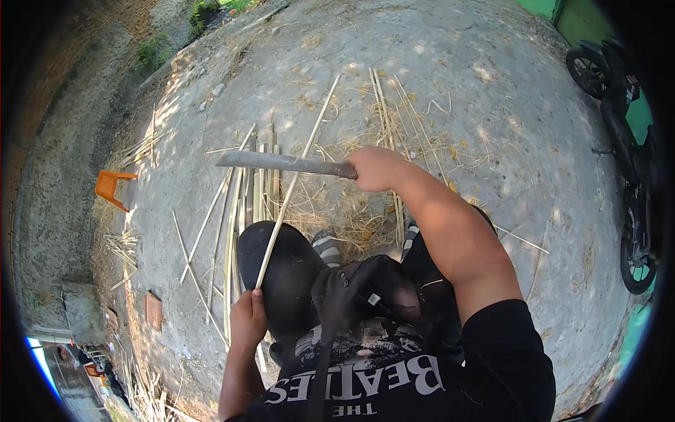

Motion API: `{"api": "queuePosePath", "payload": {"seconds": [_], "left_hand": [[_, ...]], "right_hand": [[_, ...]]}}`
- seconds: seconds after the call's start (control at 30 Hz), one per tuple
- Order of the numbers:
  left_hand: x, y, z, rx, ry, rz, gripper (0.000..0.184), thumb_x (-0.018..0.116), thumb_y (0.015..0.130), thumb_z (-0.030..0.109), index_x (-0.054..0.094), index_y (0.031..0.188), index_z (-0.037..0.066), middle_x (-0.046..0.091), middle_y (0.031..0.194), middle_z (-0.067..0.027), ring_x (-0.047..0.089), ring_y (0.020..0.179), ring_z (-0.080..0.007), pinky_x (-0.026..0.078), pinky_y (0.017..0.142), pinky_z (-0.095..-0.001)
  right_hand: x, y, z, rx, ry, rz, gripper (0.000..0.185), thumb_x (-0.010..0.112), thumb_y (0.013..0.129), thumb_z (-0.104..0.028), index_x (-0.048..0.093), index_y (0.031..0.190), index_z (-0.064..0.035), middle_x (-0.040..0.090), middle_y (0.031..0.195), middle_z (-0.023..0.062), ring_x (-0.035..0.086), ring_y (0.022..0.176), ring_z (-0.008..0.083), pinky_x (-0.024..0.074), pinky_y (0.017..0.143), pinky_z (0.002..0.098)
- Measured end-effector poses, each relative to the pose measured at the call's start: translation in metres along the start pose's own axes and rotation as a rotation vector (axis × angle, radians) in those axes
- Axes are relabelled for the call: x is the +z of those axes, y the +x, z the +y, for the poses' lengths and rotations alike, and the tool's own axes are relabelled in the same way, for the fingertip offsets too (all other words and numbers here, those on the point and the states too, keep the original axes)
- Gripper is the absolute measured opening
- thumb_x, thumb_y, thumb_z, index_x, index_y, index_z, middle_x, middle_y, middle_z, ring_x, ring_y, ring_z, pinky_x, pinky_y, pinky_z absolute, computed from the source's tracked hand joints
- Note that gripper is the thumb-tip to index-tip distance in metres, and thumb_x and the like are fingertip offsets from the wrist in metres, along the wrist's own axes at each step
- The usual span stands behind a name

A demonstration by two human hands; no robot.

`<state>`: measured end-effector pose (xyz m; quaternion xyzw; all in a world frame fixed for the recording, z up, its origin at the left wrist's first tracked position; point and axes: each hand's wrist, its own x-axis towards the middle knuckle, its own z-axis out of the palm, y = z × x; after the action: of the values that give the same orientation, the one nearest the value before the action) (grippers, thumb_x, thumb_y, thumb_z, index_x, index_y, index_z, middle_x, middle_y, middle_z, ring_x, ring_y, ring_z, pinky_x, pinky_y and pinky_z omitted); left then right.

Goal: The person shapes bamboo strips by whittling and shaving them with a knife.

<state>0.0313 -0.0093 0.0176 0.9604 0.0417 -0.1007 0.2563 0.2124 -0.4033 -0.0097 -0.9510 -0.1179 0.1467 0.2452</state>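
"What did you list, largest first, clock centred on the view's middle?"

"Item one: concrete ground [506, 91], grey, dappled with light; it surrounded me. Item two: motorbike [622, 133], black, stood between two and three o'clock, well apart from me."

"And the stock?"

"Item three: pile of pale strips [259, 200], lay at about ten o'clock, near my left knee [294, 267]. Item four: looser group of strips [383, 105], lay at one o'clock. Item five: stool [110, 186], orange, stood at nine, well apart."

"The pieces in hand?"

"Item six: long strip [287, 200], one, pale and slender; it slanted from twelve o'clock down to between seven and eight, passing over my left knee. Item seven: machete [281, 162], one, grey blade, pointed towards ten o'clock; it crossed the long strip in view, though I could not tell whether the two touched."

"The hands themselves?"

"Right hand [376, 169], between one and two: I had it closed in a fist round the machete's handle. Left hand [247, 315], between seven and eight: I had the fingers curled closed about the long strip's lower end, thumb along it."

"Remainder?"

"Item eight: block [152, 309], reddish brown, lay at eight o'clock. Item nine: shavings [362, 218], dry and tangled, lay near the centre, by my feet."
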Motion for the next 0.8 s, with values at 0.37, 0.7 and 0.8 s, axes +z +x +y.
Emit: {"api": "queuePosePath", "payload": {"seconds": [0.37,0.7,0.8], "left_hand": [[0.005,-0.008,-0.022,0.125,0.13,0.09,0.048,0.045,0.11,0.037,0.054,0.081,0.0,0.059,0.067,-0.025,0.06,0.064,-0.0483,0.043,0.058,-0.0534],[-0.002,-0.005,-0.017,0.053,0.034,-0.037,0.056,0.042,0.111,0.044,0.054,0.081,-0.002,0.056,0.065,-0.0194,0.058,0.061,-0.0323,0.042,0.059,-0.0455],[0.0,-0.009,-0.023,0.044,-0.034,-0.034,0.056,0.04,0.111,0.043,0.053,0.082,-0.003,0.056,0.066,-0.019,0.057,0.062,-0.03,0.042,0.06,-0.0444]], "right_hand": [[-0.008,0.008,0.035,0.179,0.195,0.104,0.02,0.068,0.077,-0.015,0.072,0.096,-0.0103,0.073,0.096,0.0174,0.07,0.093,0.0393,0.0538,0.079,0.0485],[-0.011,-0.027,-0.027,-0.149,-0.089,-0.046,0.019,0.066,0.071,-0.012,0.07,0.09,-0.0104,0.071,0.088,0.0154,0.069,0.087,0.0396,0.0517,0.073,0.0506],[-0.023,-0.018,-0.005,-0.1,-0.093,-0.122,0.019,0.067,0.075,-0.013,0.072,0.093,-0.0111,0.074,0.094,0.0147,0.071,0.091,0.0385,0.0548,0.076,0.049]]}}
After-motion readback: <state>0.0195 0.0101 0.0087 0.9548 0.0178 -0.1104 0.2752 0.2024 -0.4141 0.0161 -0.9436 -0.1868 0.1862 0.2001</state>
